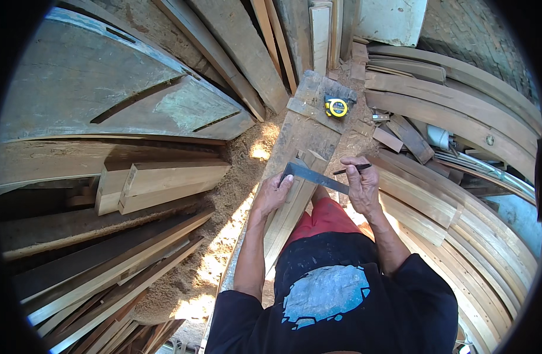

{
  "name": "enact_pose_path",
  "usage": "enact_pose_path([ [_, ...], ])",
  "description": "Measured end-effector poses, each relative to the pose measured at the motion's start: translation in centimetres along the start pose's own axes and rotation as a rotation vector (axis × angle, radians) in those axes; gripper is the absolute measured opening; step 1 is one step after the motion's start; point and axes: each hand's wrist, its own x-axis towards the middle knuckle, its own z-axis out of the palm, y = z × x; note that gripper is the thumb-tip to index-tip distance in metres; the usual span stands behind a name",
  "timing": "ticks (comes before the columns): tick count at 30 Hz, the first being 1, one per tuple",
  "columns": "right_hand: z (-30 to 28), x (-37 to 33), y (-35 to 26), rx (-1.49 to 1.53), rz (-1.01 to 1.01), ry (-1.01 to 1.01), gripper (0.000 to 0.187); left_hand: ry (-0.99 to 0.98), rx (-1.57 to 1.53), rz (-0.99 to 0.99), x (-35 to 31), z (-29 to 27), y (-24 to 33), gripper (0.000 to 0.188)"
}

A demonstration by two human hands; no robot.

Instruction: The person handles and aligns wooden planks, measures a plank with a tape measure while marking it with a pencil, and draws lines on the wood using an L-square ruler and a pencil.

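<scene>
My left hand (pixel 273 192) is closed on the corner end of a metal try square (pixel 319 178), its thumb up beside the dark stock. The blade slants across above a pale wooden board (pixel 290 207) that lies lengthwise on the bench; I cannot tell whether it touches the wood. In my right hand (pixel 364 187) a dark, slim pen or pencil (pixel 352 169) is pinched between thumb and fingers, pointing left. The blade's far end reaches that hand, and whether its lower fingers grip it is hidden.
A yellow and black tape measure (pixel 337 107) lies on the worn bench (pixel 300 133), toward its far end. Sawn timber (pixel 170 184) is stacked at left, with more boards (pixel 421 200) at right. Sawdust (pixel 238 156) covers the floor. A large wooden panel (pixel 123 82) leans at far left.
</scene>
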Motion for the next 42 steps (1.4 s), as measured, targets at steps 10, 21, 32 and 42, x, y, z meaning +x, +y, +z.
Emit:
enact_pose_path([
  [10, 0.6, -0.5, 0.8, 0.197, 0.146, -0.206, 0.024, 0.011, 0.021, 0.001, -0.2, 0.0, 0.2, 0.045],
  [21, -1.7, 0.4, 0.1, -0.061, -0.012, -0.287, 0.022, 0.045, 0.034, 0.018, -0.4, 0.0, 0.7, 0.045],
  [32, -2.1, -0.1, 0.3, -0.043, -0.010, -0.257, 0.024, 0.024, 0.032, 0.031, -0.4, -0.1, 1.3, 0.048],
  [42, -0.8, -5.0, -0.5, 0.103, 0.168, -0.607, 0.023, 0.046, 0.319, 0.062, -6.3, -0.3, 3.8, 0.039],
])
